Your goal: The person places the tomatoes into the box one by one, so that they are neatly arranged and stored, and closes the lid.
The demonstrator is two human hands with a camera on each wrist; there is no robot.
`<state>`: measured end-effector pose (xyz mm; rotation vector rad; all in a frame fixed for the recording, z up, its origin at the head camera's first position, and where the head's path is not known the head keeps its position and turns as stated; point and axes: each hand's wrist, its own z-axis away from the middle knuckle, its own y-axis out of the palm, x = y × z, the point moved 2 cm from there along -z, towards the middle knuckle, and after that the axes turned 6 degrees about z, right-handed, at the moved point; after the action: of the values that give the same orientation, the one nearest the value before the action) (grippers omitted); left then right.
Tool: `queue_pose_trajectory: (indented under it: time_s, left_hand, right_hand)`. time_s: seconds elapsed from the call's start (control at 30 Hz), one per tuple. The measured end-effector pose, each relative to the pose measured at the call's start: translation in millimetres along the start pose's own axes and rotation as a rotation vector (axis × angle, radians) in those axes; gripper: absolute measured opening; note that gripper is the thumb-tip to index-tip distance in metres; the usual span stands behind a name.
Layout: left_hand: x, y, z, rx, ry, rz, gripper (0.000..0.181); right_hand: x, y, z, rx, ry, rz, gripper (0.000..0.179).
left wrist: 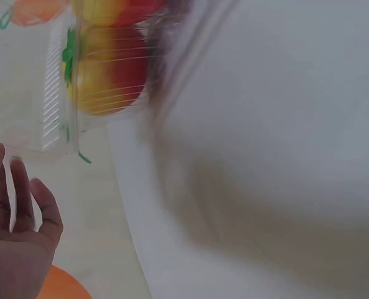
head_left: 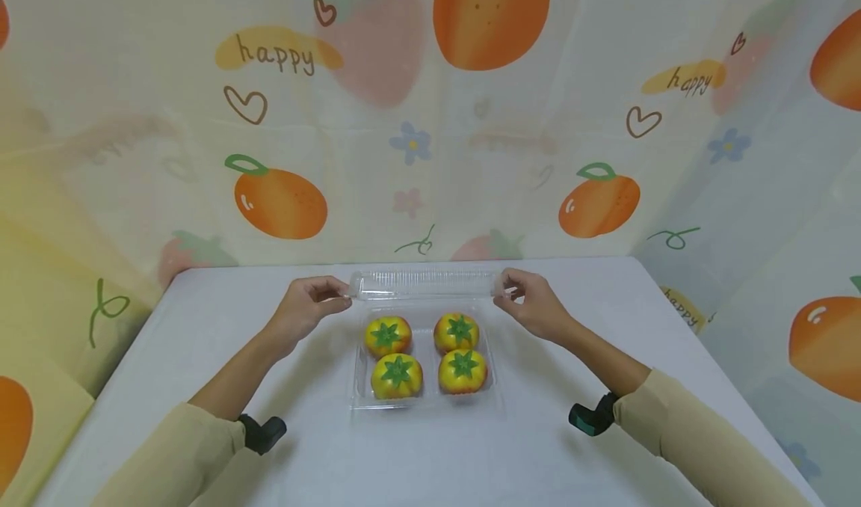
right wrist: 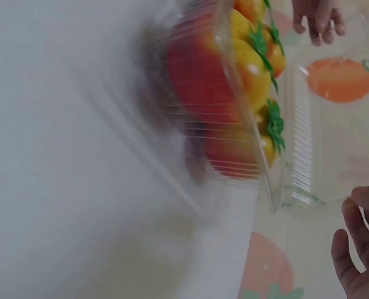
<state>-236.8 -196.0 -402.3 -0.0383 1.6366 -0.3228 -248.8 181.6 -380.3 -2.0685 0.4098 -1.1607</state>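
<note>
A clear plastic clamshell box [head_left: 428, 400] lies open on the table with several round yellow-red fruits [head_left: 397, 376] in its base, each topped by a green star-shaped calyx. Its ribbed clear lid [head_left: 424, 285] stands raised along the far side. At the lid's left end my left hand [head_left: 306, 309] pinches the edge between thumb and fingers. My right hand [head_left: 534, 305] pinches the opposite end in the same way. Both wrist views show the lid upright beside the fruits, with fingertips at its edge; the left wrist view cuts off part of the left hand [left wrist: 22, 230].
A white cloth covers the table [head_left: 430, 462]. Behind it hangs a pale curtain [head_left: 484, 170] printed with oranges, hearts and flowers. Dark wrist-worn devices sit on the left cuff [head_left: 262, 434] and the right cuff [head_left: 593, 415].
</note>
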Motion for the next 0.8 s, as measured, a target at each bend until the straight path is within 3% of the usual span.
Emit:
queue_pose_trajectory:
  time_s: [0.17,0.5,0.8]
  left_hand:
    - [3.5,-0.9,7.3,0.012,0.011,-0.046,0.016]
    - [6.9,2.5,21.3,0.077,0.197,-0.151,0.01]
    - [8.4,1.8,32.0,0.12,0.201,-0.278,0.015]
  right_hand:
    - [0.9,3.0,12.5,0.028,-0.033,-0.008,0.019]
    - [-2.0,5.2,33.1,0.074,-0.108,0.071,0.024]
    - [-3.0,4.5,50.0,0.159,-0.111,0.079,0.027]
